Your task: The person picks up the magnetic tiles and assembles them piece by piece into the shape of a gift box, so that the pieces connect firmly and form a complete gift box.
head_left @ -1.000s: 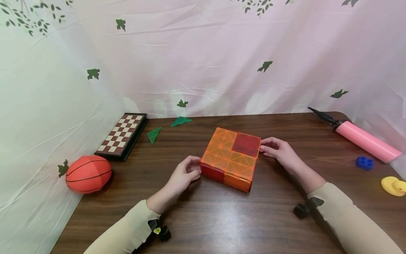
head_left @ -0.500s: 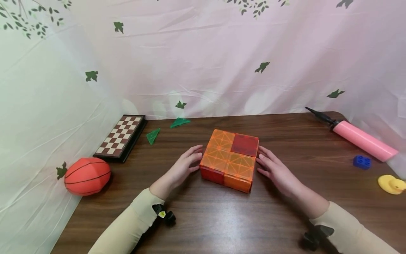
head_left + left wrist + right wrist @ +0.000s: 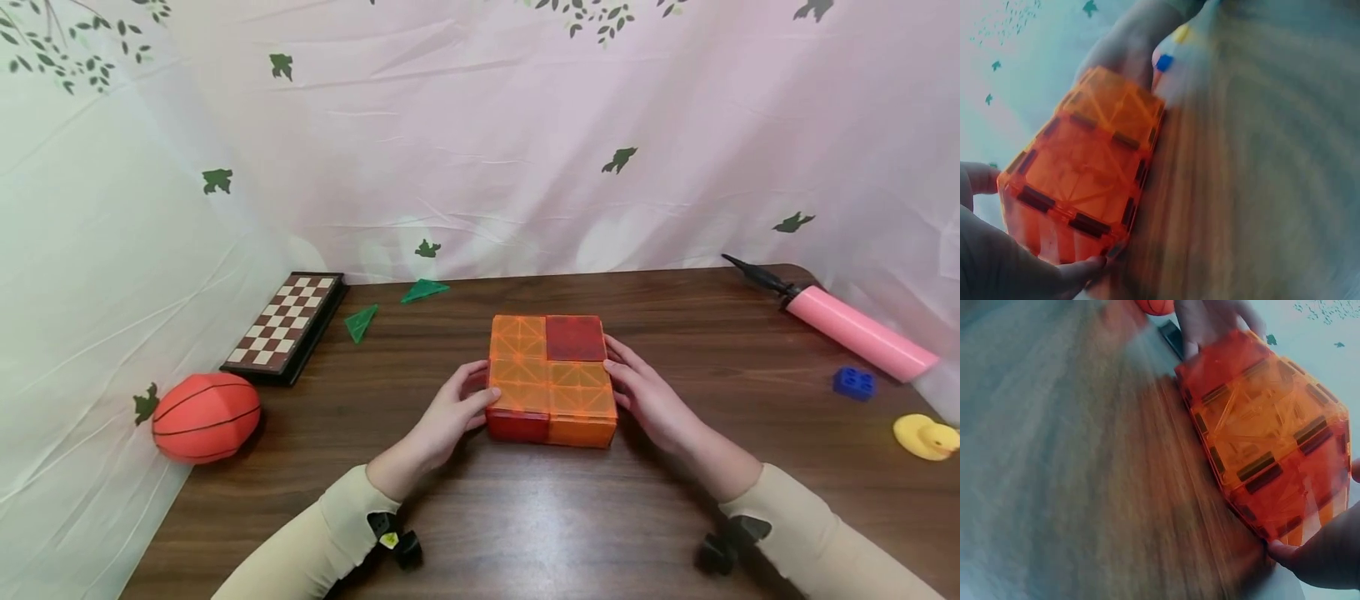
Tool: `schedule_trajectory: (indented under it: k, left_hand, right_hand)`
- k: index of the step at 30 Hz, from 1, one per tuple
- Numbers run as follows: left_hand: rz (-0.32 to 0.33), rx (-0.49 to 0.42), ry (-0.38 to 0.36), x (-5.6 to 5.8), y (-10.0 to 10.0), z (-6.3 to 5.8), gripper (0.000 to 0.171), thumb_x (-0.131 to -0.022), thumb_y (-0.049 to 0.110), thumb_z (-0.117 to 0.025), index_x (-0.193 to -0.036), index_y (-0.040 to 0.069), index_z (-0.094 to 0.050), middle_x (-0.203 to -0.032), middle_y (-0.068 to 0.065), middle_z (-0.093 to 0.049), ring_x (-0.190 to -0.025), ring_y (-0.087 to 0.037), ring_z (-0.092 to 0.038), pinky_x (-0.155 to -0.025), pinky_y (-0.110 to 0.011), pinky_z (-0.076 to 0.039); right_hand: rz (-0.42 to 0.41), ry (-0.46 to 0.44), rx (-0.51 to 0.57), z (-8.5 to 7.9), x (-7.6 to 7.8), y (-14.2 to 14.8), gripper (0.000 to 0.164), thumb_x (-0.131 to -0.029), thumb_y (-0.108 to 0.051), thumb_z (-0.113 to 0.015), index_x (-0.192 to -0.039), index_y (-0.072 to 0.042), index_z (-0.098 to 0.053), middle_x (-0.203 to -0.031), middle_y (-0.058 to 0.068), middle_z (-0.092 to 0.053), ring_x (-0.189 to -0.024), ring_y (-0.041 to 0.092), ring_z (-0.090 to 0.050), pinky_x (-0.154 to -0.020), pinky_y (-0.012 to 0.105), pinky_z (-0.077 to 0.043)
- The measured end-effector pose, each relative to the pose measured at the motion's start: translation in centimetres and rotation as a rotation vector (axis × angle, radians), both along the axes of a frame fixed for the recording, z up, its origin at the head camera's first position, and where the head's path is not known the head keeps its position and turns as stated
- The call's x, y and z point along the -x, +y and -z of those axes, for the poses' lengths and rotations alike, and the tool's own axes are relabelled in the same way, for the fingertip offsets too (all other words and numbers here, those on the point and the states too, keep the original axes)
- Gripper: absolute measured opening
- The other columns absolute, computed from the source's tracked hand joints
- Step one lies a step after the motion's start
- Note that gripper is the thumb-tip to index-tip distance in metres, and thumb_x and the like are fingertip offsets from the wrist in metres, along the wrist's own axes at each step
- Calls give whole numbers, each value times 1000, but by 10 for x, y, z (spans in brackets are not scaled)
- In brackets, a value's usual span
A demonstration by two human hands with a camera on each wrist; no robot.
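Note:
A flat square box of magnetic tiles (image 3: 521, 379) lies on the table, its top orange with one dark red square at the back right. My left hand (image 3: 444, 418) holds the box's left side, thumb at the top's front left edge. On the opposite side, my right hand (image 3: 654, 408) holds it, fingers along the right wall. In the left wrist view, a red tile wall of the box (image 3: 1079, 169) faces the camera, with dark magnets along its edges. The right wrist view has orange and red walls (image 3: 1254, 419) with the fingertips against the near end.
Two green triangular tiles (image 3: 362, 322) lie at the back left, near a chessboard (image 3: 285, 321) and a red basketball-patterned ball (image 3: 206, 417). To the right are a pink hand pump (image 3: 858, 329), a blue toy brick (image 3: 854, 382) and a yellow rubber duck (image 3: 925, 437). A printed curtain borders the table (image 3: 540, 517).
The box has turned counterclockwise as seen from above and now faces me squarely. Both hands shifted along its sides, the right one loosening its fingers midway, and both now hold it.

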State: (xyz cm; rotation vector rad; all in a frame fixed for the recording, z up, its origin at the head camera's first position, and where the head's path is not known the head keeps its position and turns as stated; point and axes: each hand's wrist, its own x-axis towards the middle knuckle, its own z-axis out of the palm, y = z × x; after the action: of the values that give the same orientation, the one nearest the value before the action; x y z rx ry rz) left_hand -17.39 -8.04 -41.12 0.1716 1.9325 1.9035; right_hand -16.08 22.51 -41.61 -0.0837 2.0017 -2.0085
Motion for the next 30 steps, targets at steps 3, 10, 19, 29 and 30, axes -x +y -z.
schedule_trajectory:
  k: [3,10,19,29,30]
  left_hand:
    - [2,12,-2,-4,4,0,59,-101,22,-63,-152,7,-37,-149,-21,-45,-129,-32,-53,-102,-51,-48]
    - [-26,52,17,8,-6,-6,54,-104,20,-57,-150,1,-38,-151,-26,-42,-134,-38,-49,-107,-55,-42]
    - [-126,668,299,90,-84,-12,56,-102,24,-57,-149,-3,-42,-150,-27,-44,-138,-41,-43,-111,-54,-36]
    - [18,1178,372,139,-140,-1,64,-102,29,-51,-143,-19,-40,-150,-40,-33,-137,-52,-38,-112,-57,-34]
    - [26,1190,382,138,-139,-1,63,-102,28,-51,-140,-20,-43,-149,-40,-34,-135,-52,-39,-111,-57,-35]
  right_hand:
    - [-3,-16,1,0,2,4,71,-109,-43,-44,-166,-19,-9,-169,11,-12,-149,34,-24,-104,24,-42]
    - [-16,-14,1,0,3,6,72,-109,-44,-43,-166,-18,-8,-169,12,-12,-149,34,-24,-97,18,-44]
    - [-16,-20,-24,-1,2,4,73,-108,-46,-43,-166,-18,-8,-169,12,-13,-148,34,-25,-108,29,-40]
    - [-13,-22,-18,-2,2,6,72,-108,-45,-44,-166,-19,-9,-169,12,-13,-148,36,-26,-98,20,-45]
    - [-11,-24,-20,-2,2,6,72,-108,-45,-44,-166,-19,-9,-169,12,-13,-148,36,-26,-98,20,-45]
